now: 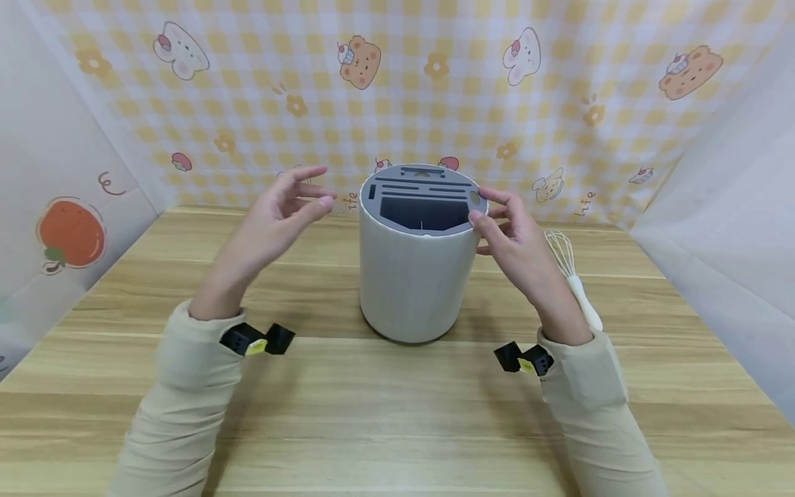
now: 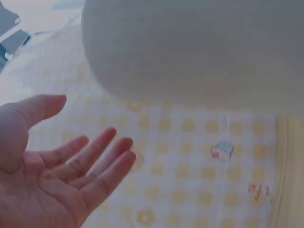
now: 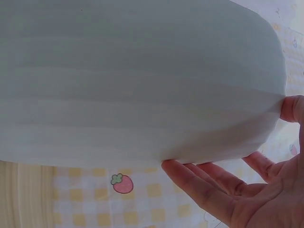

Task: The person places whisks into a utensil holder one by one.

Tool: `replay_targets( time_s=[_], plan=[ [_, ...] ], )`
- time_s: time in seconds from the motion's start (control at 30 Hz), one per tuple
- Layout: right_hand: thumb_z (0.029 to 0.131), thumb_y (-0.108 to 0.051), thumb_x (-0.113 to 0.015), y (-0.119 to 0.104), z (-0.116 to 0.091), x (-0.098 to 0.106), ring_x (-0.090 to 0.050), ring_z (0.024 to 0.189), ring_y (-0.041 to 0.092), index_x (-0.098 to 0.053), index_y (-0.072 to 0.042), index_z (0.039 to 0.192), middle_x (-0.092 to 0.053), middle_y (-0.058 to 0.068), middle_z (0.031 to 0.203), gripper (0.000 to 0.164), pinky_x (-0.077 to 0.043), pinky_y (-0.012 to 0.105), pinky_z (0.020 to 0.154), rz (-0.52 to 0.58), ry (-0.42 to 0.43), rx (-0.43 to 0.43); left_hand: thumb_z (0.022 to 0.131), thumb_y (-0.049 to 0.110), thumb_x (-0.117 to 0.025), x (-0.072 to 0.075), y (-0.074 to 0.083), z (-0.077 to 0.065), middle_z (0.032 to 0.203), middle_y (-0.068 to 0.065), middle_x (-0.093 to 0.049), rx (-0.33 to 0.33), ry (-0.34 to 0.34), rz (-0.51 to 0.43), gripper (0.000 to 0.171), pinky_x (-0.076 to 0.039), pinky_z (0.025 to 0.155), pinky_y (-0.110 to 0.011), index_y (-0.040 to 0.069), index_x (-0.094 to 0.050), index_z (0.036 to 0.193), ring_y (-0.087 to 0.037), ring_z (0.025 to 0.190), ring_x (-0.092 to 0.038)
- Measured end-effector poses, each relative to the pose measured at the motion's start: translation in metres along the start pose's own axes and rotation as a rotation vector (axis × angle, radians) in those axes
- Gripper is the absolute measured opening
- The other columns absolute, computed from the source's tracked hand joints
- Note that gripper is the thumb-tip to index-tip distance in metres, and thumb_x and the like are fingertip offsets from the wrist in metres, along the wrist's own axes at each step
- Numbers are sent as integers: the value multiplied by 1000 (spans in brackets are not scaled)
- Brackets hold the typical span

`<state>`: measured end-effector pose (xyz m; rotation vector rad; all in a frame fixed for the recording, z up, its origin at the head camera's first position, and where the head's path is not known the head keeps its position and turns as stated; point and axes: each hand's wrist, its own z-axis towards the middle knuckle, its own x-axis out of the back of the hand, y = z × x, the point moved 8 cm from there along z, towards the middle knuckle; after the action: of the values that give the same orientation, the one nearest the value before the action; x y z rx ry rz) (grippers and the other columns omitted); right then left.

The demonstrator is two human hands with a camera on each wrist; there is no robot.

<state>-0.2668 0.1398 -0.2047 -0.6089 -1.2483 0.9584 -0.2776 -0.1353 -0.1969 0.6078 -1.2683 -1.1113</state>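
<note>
- Head view: the yellow-checked cloth [image 1: 248, 69] spans the back; two bear faces show among its prints. Both wrist views also show it, each only in part.
- The wooden table [image 1: 373, 428], one surface, spreads broadly in the head view; each wrist view catches just a strip.
- One white holder [image 1: 413, 283] stands upright on the table, between the two hands. Only the head view shows its gray top [image 1: 370, 208], with one large opening and several narrow slots; the wrist views give a plain, pale wall.
- Two beige sleeves [image 1: 180, 400] reach in from the near edge, seen by the head view alone.
- Two hands. The left hand [image 1: 276, 214] is released and holds nothing, apart from the holder; its wrist view reveals the palm, thumb and four fingers spread.
- The right hand [image 1: 512, 228] grips the holder at its right upper edge, thumb on the rim. Its wrist view adds the fingertips lying against the wall, hidden in part from above.
- One whisk [image 1: 582, 300] with a white handle lies on the table just beyond the right forearm; neither wrist view shows it.
- Two black wrist devices [image 1: 248, 340], one per wrist, appear from the head only.
</note>
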Motion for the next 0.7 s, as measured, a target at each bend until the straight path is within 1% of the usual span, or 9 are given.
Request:
replay_targets(
  time_s=[0.1,0.2,0.27,0.37,0.5,0.57,0.6,0.67,0.7],
  plan=[
    [95,-39,-46,0,0,0,-56,94,24,-36,-19,141,-48,15,118,51,-54,39,81,5,-2,-3,91,32,-58,21,-13,1,121,-1,-59,9,33,-38,50,-42,97,-31,19,-43,138,-10,106,-57],
    [95,-38,-46,0,0,1,-56,94,24,-36,-19,140,-48,16,118,51,-54,38,81,6,-1,1,90,28,-61,42,-30,2,114,8,-61,21,80,-40,50,-43,87,-17,15,-46,136,-2,100,-58],
    [95,-38,-46,0,1,1,-56,94,23,-36,-19,140,-48,16,118,51,-55,38,81,5,-1,3,89,27,-62,54,-43,3,110,14,-60,49,102,-14,51,-43,81,-12,15,-46,136,1,97,-57],
    [95,-39,-46,1,1,1,-55,94,23,-36,-19,140,-48,16,118,51,-55,37,81,1,0,7,89,28,-62,67,-63,2,108,18,-59,98,112,13,54,-41,85,-17,15,-44,138,3,96,-55],
    [95,-38,-46,1,1,1,-56,94,23,-36,-19,140,-48,15,118,50,-54,38,81,8,-2,7,89,33,-61,78,-86,-1,111,18,-56,171,94,41,59,-36,95,-33,17,-38,141,3,98,-51],
    [95,-39,-46,2,1,1,-56,94,23,-36,-19,140,-49,15,118,50,-54,38,82,8,-1,7,89,34,-60,83,-97,-3,111,19,-54,203,85,67,62,-35,95,-37,15,-35,143,4,98,-48],
    [95,-39,-46,2,1,1,-56,95,23,-36,-19,140,-49,15,118,50,-54,39,82,8,-1,8,90,34,-60,85,-103,-4,110,19,-53,218,79,83,63,-36,96,-36,14,-34,144,5,97,-48],
    [95,-39,-46,2,1,1,-56,95,24,-36,-19,140,-49,15,118,51,-54,39,82,5,0,8,90,33,-59,88,-116,-4,110,19,-51,253,58,104,65,-40,94,-27,10,-32,144,8,94,-50],
    [95,-39,-46,2,1,1,-56,95,24,-36,-19,140,-49,15,118,51,-54,39,82,4,-1,7,90,33,-59,89,-123,-4,112,16,-51,274,46,111,66,-42,91,-22,8,-31,144,11,91,-50]
  ],
)
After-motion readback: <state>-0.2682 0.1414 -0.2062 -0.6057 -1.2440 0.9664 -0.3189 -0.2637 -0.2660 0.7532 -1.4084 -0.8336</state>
